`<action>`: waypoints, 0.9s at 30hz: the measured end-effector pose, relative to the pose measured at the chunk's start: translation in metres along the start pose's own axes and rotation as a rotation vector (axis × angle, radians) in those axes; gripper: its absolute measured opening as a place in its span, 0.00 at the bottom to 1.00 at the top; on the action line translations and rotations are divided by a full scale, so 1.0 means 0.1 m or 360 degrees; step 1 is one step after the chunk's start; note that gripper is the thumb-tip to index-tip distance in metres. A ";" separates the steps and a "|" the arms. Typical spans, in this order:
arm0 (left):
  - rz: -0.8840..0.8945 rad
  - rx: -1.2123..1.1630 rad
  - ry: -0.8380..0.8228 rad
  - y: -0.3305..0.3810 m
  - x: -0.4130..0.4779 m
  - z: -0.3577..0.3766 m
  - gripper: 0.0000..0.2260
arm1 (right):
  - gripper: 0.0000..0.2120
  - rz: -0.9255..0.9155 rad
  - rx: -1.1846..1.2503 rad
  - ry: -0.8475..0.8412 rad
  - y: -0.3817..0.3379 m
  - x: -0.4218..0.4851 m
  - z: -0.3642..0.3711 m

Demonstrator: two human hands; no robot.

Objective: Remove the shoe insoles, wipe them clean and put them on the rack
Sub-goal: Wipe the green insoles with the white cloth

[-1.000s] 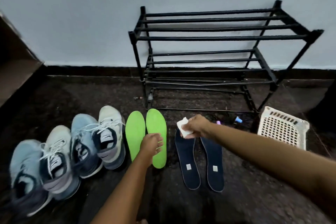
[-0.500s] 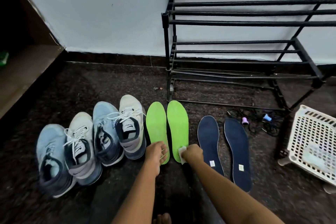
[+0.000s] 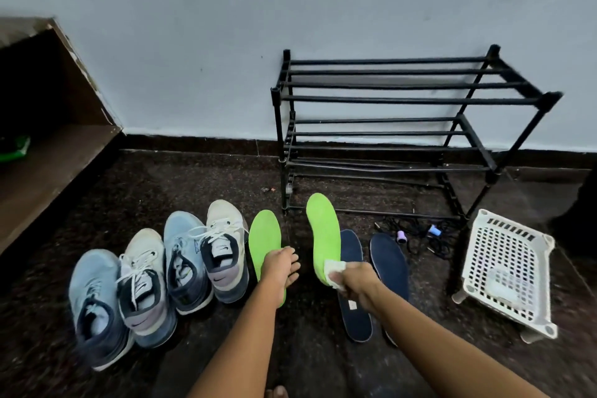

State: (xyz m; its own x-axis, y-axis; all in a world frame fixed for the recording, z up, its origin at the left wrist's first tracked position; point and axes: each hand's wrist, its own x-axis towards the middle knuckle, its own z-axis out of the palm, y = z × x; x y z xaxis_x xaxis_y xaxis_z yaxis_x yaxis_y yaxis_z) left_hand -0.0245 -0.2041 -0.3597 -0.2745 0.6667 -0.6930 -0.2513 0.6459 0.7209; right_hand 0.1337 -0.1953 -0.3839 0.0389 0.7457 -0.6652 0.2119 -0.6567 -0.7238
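Two bright green insoles are on the dark floor. My left hand (image 3: 280, 268) rests with relaxed fingers on the left green insole (image 3: 264, 237). My right hand (image 3: 353, 281) grips the heel of the right green insole (image 3: 322, 233) together with a white wipe (image 3: 334, 270), and this insole is lifted and angled toward the black rack (image 3: 387, 100). Two dark navy insoles (image 3: 389, 262) lie flat just right of my right hand, partly hidden by my forearm. The rack's shelves hold nothing.
Several sneakers (image 3: 181, 268) stand in a row at the left. A white perforated basket (image 3: 507, 271) lies at the right by the rack's leg. Tangled cables (image 3: 420, 233) sit under the rack. A brown wooden shelf unit (image 3: 42, 152) is at the far left.
My right hand came from the navy insoles to the right green insole, took its heel with the wipe and raised it off the floor to the right. My left hand stayed on the left green insole.
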 end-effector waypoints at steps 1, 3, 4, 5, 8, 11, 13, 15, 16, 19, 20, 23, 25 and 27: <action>-0.0006 0.0020 -0.0013 0.01 -0.02 0.03 0.12 | 0.06 -0.0018 0.0012 -0.0023 -0.07 -0.04 -0.04; -0.0005 0.0076 -0.0081 0.09 -0.18 0.08 0.16 | 0.08 -0.0081 0.0058 -0.0026 -0.22 -0.21 -0.15; 0.0011 0.0096 -0.0138 0.16 -0.31 0.11 0.18 | 0.07 -0.0134 0.0092 -0.0033 -0.32 -0.35 -0.21; 0.0021 0.0095 -0.0204 0.21 -0.41 0.15 0.20 | 0.04 -0.0183 0.0098 -0.0025 -0.42 -0.49 -0.25; 0.0054 -0.0022 -0.0441 0.48 -0.80 0.30 0.25 | 0.08 -0.0370 0.0101 -0.0010 -0.72 -0.89 -0.40; 0.0072 -0.0270 -0.0643 0.77 -1.18 0.42 0.30 | 0.06 -0.0546 0.0051 -0.0055 -0.96 -1.24 -0.50; 0.0133 -0.0334 -0.0767 0.97 -1.44 0.46 0.34 | 0.09 -0.0669 0.0031 -0.0062 -1.11 -1.49 -0.54; 0.0204 -0.0343 -0.0847 1.14 -1.63 0.48 0.37 | 0.10 -0.0825 -0.0018 -0.0005 -1.23 -1.64 -0.57; 0.0232 -0.0360 -0.0876 1.21 -1.73 0.48 0.37 | 0.09 -0.0917 -0.0057 0.0040 -1.29 -1.74 -0.60; 0.0307 -0.0450 -0.0915 1.36 -1.95 0.49 0.37 | 0.02 -0.1153 -0.0196 0.0141 -1.38 -1.92 -0.67; 0.0335 -0.0471 -0.0927 1.38 -2.00 0.49 0.37 | 0.01 -0.1216 -0.0204 0.0155 -1.39 -1.99 -0.68; 0.0398 -0.0490 -0.1022 1.42 -2.06 0.44 0.36 | 0.03 -0.1375 -0.0223 0.0150 -1.39 -2.10 -0.69; 0.0431 -0.0503 -0.1061 1.43 -2.06 0.39 0.35 | 0.04 -0.1422 -0.0293 0.0100 -1.41 -2.17 -0.68; 0.0455 -0.0548 -0.1093 1.48 -2.05 0.39 0.34 | 0.03 -0.1469 -0.0365 0.0091 -1.45 -2.25 -0.66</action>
State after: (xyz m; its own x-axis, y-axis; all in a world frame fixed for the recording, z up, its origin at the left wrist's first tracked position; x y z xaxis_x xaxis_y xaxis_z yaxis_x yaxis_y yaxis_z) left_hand 0.0307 -0.2306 -0.1112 0.2303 0.9396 -0.2531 -0.5592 0.3406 0.7558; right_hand 0.1586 -0.2601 -0.1168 -0.1929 0.9672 0.1652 0.3689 0.2275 -0.9012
